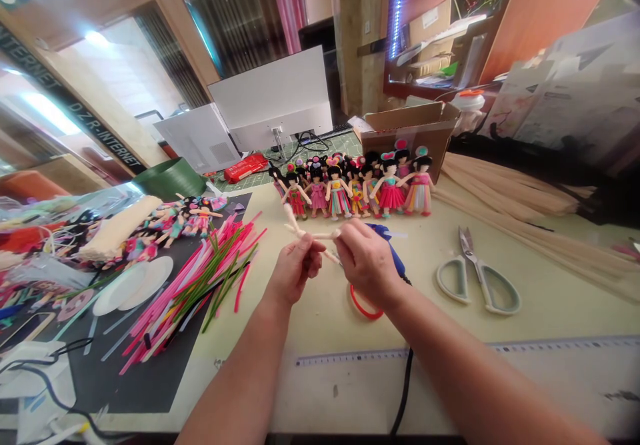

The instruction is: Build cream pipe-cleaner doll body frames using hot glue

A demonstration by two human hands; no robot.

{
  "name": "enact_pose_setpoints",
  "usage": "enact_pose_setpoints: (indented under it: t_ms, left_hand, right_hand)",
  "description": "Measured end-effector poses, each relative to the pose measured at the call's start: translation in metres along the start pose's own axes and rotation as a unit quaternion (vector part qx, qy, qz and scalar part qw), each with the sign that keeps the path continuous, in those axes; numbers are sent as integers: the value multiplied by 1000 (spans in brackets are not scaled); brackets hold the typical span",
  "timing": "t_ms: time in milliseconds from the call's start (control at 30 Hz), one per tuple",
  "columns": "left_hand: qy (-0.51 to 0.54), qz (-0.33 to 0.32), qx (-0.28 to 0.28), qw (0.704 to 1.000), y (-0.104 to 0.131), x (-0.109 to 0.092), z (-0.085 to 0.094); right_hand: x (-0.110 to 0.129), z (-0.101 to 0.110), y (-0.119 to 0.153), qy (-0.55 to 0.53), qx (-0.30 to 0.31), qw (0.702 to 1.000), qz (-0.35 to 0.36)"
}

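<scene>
Between my two hands is a cream pipe-cleaner doll body [293, 222] with thin limbs sticking out. My left hand [296, 265] pinches it near the middle, fingers curled. Closed on one limb's end, my right hand [367, 258] hides part of it. Behind and beneath my right hand lies a blue glue gun [395, 252] with a black cord; a red ring-shaped piece [364, 305] shows under the wrist. Just beyond my hands stand several finished pipe-cleaner dolls [340, 188] with black hair and bright dresses.
Pink and green pipe cleaners [195, 285] lie on a dark mat to the left, beside white plates [133, 285] and more dolls [195, 215]. Scissors [475, 272] rest to the right, near beige pipe cleaners [510, 192]. A ruler [350, 358] runs along the front; a cardboard box [410, 125] stands behind.
</scene>
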State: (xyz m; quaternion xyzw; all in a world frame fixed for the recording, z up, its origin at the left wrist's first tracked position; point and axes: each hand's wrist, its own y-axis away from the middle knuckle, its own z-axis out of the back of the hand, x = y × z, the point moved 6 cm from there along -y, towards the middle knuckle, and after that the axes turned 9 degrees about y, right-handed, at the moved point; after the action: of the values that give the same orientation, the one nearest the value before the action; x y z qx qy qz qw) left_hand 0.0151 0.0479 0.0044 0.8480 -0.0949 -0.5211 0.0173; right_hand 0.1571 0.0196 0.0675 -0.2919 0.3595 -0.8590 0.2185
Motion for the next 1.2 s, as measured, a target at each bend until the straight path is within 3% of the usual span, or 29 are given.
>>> enact_pose_setpoints:
  t_ms: [133,233,533,667,767,933,1033,1200]
  left_hand:
    - [108,62,13,992,-4,12,2]
    - [159,86,3,984,-5,15,4]
    - [106,4,-38,994,-5,0,10]
    - [68,-32,-41,996,-6,-5,12]
    - [46,-57,-36,997,-6,-8,13]
    - [17,-95,-20,995,-5,-12,10]
    - [-3,-113,-14,994,-4,-16,8]
    - [-25,-131,-15,991,-3,-20,6]
  right_hand:
    - [17,-10,7,27,34,996,78]
    - [20,-14,10,30,37,995,86]
    - [8,-24,10,-17,81,996,-19]
    - [0,-25,9,-96,87,986,-108]
    - [-8,-28,9,-182,134,951,-212]
    - [-14,-36,13,-337,172,855,-355]
    - [-15,-42,16,-408,166,810,-387]
    - [-17,-51,22,-467,169,767,-407]
